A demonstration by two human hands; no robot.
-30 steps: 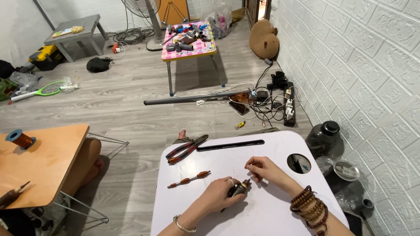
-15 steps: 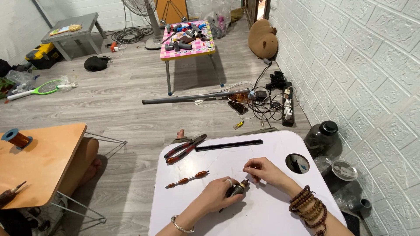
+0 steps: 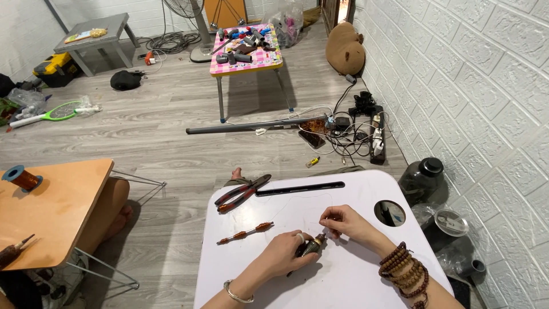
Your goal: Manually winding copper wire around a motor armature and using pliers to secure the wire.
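Note:
My left hand [image 3: 287, 252] grips a small dark tool with a brownish tip [image 3: 313, 246] on the white lap table [image 3: 349, 280]. My right hand [image 3: 343, 222] pinches a thin wire [image 3: 311, 214] right beside the tool's tip; a stack of brown bead bracelets [image 3: 405, 269] sits on that wrist. A short beaded strand [image 3: 246, 233] lies on the table to the left of my hands. Red-handled pliers [image 3: 240, 193] rest at the table's far left corner.
An orange table [image 3: 54, 212] with a copper wire spool [image 3: 22, 178] stands at left, another person's knee [image 3: 111, 206] beside it. On the floor beyond are a metal pole [image 3: 251, 126], cables and a power strip [image 3: 378, 140], a pink table [image 3: 246, 54] and a dark jar [image 3: 420, 177].
My hands stay together over the tool and wire, with only small finger shifts. The view has moved slightly.

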